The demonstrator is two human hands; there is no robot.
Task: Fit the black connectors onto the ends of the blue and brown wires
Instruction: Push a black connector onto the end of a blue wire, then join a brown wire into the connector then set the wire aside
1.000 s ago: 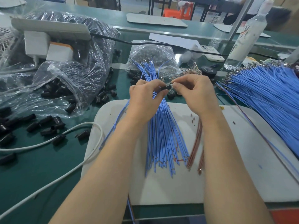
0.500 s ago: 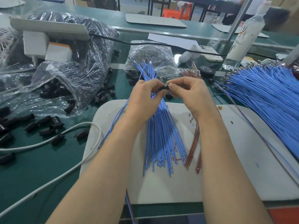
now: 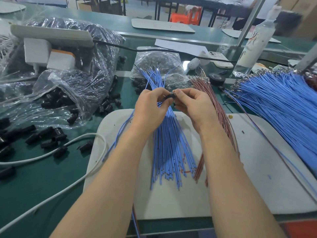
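My left hand (image 3: 151,107) and my right hand (image 3: 193,103) meet above the white board (image 3: 257,169), both pinching one small black connector (image 3: 171,96) between their fingertips. A single blue wire (image 3: 120,133) runs from my left hand down to the left. Under the hands lies a fan of blue wires (image 3: 169,152) with a bundle of brown wires (image 3: 221,117) beside it on the right. Loose black connectors (image 3: 48,136) lie scattered on the green table at the left.
Clear plastic bags of black connectors (image 3: 72,86) fill the left. A smaller bag (image 3: 159,64) sits behind the hands. A big heap of blue wires (image 3: 283,109) lies at right. A white cable (image 3: 51,155), a tape roll (image 3: 217,78) and a bottle (image 3: 253,43) are nearby.
Both hands have stayed together on the connector, shifting slightly left and toward me. The fingers have turned a little around it.
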